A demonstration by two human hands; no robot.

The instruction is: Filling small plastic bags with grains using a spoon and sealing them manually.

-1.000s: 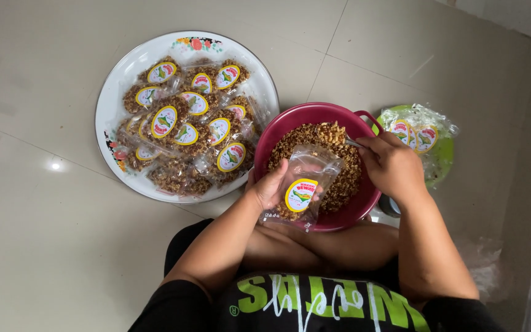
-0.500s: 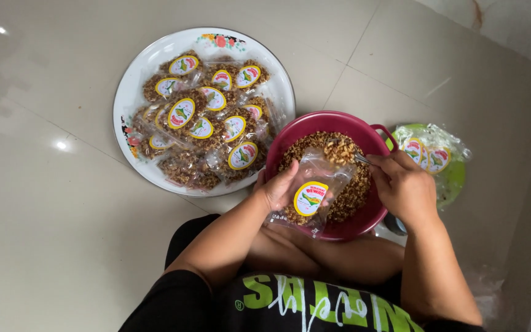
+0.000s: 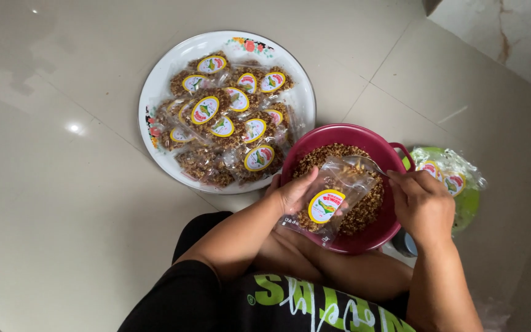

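Note:
My left hand (image 3: 293, 190) holds a clear plastic packet (image 3: 333, 200) with a yellow oval label, open over a dark red bowl (image 3: 339, 138) of brown crumbly snack. My right hand (image 3: 422, 206) grips a metal spoon (image 3: 370, 165) whose tip reaches into the packet's mouth. The bowl rests on my lap, between my forearms.
A round white tray (image 3: 161, 92) with a flower-patterned rim lies on the tiled floor to the left, piled with several filled, labelled packets (image 3: 228, 126). A stack of empty labelled packets on a green plate (image 3: 456, 184) sits to the right of the bowl.
The view has shifted, so tray and bowl sit further right and lower. My right hand has brought the spoon to the packet's opening; my left hand keeps holding the packet.

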